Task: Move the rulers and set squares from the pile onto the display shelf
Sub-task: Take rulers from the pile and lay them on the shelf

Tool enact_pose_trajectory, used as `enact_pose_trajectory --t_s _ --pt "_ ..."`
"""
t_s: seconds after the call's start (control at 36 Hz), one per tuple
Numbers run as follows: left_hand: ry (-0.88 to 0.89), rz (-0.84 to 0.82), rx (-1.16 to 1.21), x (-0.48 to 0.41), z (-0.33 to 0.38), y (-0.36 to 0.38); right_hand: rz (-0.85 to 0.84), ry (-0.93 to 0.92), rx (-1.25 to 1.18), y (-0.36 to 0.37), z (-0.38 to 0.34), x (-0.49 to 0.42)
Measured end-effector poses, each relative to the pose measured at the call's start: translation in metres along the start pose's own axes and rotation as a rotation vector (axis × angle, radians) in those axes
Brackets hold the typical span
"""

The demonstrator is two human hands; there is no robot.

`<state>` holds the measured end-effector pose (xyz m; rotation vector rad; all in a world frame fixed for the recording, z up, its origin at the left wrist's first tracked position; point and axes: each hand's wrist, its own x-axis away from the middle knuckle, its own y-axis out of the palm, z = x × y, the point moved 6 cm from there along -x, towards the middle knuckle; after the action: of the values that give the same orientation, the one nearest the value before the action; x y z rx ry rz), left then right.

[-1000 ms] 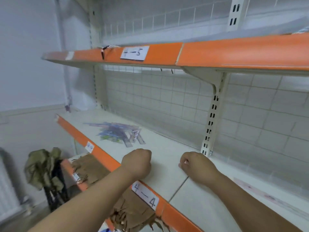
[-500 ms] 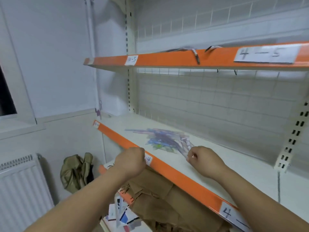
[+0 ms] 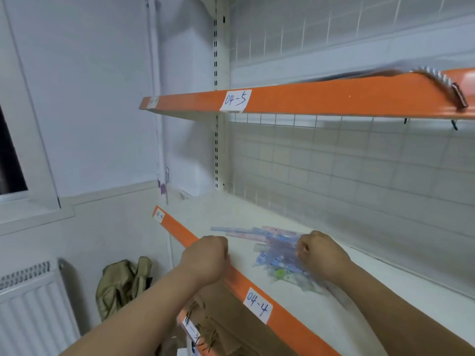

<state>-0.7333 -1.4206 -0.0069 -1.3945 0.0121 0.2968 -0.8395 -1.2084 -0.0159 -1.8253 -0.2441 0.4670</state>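
Observation:
A loose pile of blue, pink and clear plastic rulers and set squares [image 3: 272, 250] lies on the white display shelf [image 3: 359, 312] with the orange front edge labelled 04-4. My left hand [image 3: 205, 260] is a curled fist over that orange edge, just left of the pile, holding nothing that I can see. Over the pile's right end hovers my right hand [image 3: 318, 255], also curled; whether its fingers hold a ruler is hidden from me.
An upper orange-edged shelf [image 3: 308, 98] labelled 04-5 overhangs, with a toothed strip [image 3: 442, 86] draped over its right end. Brown cardboard [image 3: 231, 327] fills the lower shelf. An olive bag [image 3: 120, 283] and a radiator [image 3: 30, 304] stand on the left.
My view has swung left along the shelf, so the pile now sits right at my hands. My right hand has reached the pile's right end; my left stays over the orange edge.

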Motion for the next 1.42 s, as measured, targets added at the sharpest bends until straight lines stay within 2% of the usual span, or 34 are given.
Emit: enact_pose_trajectory --t_s 0.11,0.39,0.53,0.86,1.03,1.17,1.42 --pt "0.010 0.046 0.006 -0.037 0.005 0.003 -0.045 -0.034 0.027 0.004 0.009 -0.028" --pt "0.083 -0.023 -0.016 -0.084 0.021 0.031 -0.239 -0.056 0.080 0.033 0.017 -0.049" --pt "0.164 -0.050 -0.025 -0.103 0.021 0.039 -0.286 -0.029 0.024 0.042 0.012 -0.052" --pt "0.358 -0.226 0.067 -0.123 0.022 0.064 -0.180 -0.056 0.019 0.035 -0.002 -0.049" --pt "0.453 -0.194 0.117 -0.127 0.030 0.066 -0.140 -0.069 -0.004 0.024 -0.011 -0.040" --pt "0.505 -0.157 0.126 -0.128 0.037 0.061 -0.061 -0.003 -0.100 0.017 -0.005 -0.024" --pt "0.605 -0.054 0.138 -0.118 0.059 0.049 0.098 0.132 0.103 0.002 0.000 -0.002"
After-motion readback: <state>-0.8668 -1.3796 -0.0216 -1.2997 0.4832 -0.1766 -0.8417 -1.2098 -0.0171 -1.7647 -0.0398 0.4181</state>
